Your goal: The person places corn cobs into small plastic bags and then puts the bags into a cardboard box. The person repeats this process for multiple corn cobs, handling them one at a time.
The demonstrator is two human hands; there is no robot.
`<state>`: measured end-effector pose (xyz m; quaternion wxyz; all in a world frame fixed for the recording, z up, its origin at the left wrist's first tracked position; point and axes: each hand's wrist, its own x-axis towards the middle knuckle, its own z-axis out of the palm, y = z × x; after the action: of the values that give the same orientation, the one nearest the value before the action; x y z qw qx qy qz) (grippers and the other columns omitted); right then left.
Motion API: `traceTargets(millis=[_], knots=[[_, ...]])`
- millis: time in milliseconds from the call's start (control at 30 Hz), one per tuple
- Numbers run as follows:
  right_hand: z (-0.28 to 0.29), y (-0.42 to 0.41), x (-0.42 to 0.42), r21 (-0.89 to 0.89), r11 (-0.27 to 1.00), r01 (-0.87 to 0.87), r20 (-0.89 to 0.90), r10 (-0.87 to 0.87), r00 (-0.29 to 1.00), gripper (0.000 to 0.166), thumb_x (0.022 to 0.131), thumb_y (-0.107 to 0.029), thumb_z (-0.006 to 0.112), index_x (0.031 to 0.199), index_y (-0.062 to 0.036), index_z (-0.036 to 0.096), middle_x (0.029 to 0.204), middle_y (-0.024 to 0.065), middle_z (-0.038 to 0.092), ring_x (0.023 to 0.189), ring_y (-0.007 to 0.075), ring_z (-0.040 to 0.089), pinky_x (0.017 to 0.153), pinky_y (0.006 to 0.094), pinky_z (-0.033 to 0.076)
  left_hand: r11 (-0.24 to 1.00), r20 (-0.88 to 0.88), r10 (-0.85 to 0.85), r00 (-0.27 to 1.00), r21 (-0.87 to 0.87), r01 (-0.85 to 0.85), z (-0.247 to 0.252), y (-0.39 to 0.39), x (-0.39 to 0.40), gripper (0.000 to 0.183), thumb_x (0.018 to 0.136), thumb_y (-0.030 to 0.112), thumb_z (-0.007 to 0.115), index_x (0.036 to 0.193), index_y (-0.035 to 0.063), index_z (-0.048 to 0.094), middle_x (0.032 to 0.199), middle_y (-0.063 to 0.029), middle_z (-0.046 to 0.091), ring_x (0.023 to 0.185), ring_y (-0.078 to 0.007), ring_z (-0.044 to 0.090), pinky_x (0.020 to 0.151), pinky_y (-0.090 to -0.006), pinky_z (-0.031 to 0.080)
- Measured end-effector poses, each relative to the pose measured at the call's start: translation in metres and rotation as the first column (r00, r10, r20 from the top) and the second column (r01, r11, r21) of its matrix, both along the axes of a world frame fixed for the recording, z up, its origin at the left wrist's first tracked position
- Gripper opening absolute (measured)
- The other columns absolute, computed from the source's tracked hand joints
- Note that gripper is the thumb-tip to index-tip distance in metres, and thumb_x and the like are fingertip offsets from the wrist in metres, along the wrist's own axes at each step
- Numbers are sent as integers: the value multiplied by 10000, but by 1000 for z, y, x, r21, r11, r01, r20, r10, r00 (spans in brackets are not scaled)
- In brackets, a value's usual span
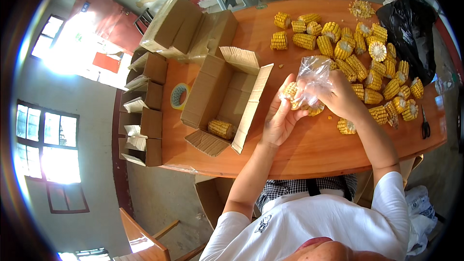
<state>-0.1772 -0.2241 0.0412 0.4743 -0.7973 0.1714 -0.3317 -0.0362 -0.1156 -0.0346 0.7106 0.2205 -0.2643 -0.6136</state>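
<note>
A short piece of corn cob (290, 91) is gripped in my left hand (278, 125), between thumb and fingers. My right hand (340, 92) pinches a clear plastic bag (312, 70) against that cob. The bag is crumpled, and how much of the cob it covers is hard to tell. Another yellow cob piece (314, 109) shows just below the bag; whether it is held or lies on the table is unclear. To the left of my hands stands an open cardboard box (239, 96), with one cob piece (220, 129) in its near end.
Many cob pieces (357, 67) cover the right of the wooden table (304, 163). A black plastic bag (407, 36), loose kernels (361, 8) and scissors (425, 127) lie around them. Leftward are a tape roll (179, 96), small open boxes (151, 123) and closed cartons (174, 25).
</note>
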Motion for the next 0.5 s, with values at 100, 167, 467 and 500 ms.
traceTargets(millis=[100,167,467,500], knots=[[-2,-1,0,28,1000,-1,-16,2,1000,213,928,-210,624,950,-18,713,724,88,691,599,128,608,550,294,452,1000,-2,-1,1000,-4,1,-8,1,3,486,971,221,569,1384,82,355,1329,-65,480,1166,-178,549,899,-311,559],[-2,-2,0,29,1000,-1,-17,1,1000,224,932,-218,624,927,-12,713,707,82,685,587,121,594,545,293,446,1000,-8,-4,1000,-3,4,-12,2,4,443,960,192,586,1339,99,377,1297,-55,489,1160,-169,547,900,-311,557],[10,-3,-3,22,999,42,-40,-41,998,242,904,-234,675,963,1,668,735,84,668,624,116,595,567,272,458,998,-5,54,999,-10,-54,2,2,1,536,933,106,603,1399,160,344,1303,-29,472,1185,-159,515,943,-320,511],[13,-2,-4,12,999,52,-27,-51,998,243,894,-231,688,963,0,656,743,78,666,628,109,592,573,267,461,998,-2,63,998,-9,-63,1,3,2,564,927,92,607,1417,162,336,1315,-28,469,1188,-160,511,956,-324,499]])
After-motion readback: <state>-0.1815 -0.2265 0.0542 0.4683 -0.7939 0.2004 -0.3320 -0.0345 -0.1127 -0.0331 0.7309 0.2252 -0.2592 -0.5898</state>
